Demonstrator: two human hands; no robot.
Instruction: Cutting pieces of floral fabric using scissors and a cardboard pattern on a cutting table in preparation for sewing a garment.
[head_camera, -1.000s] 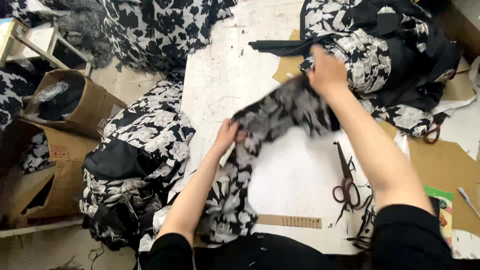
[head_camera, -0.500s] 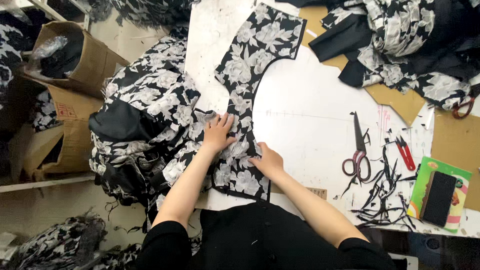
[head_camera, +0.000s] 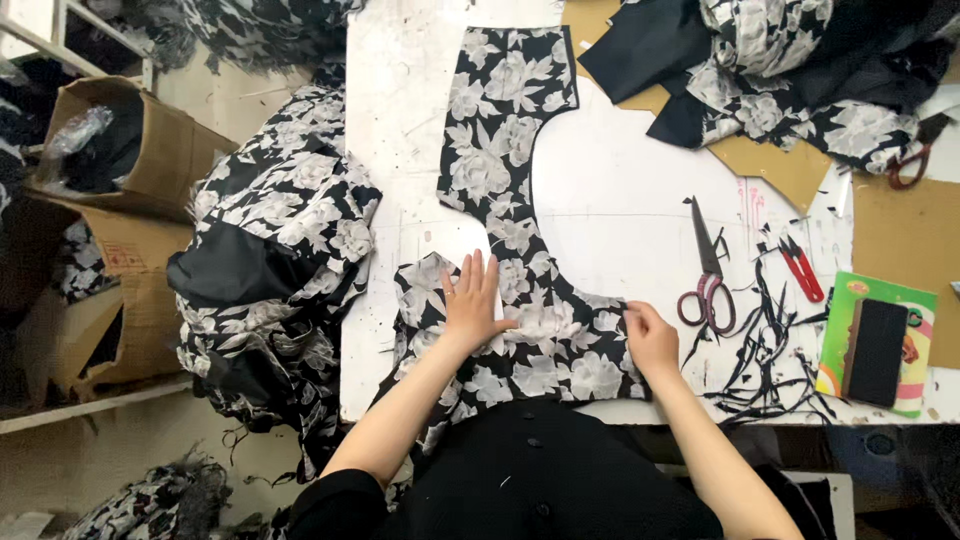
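Black-and-white floral fabric piece (head_camera: 520, 250) lies spread on the white table (head_camera: 620, 220). Nearest, the left hand (head_camera: 472, 305) rests flat and open on it; the right hand (head_camera: 650, 338) pinches its right edge. Beyond lie scissors (head_camera: 706, 270).
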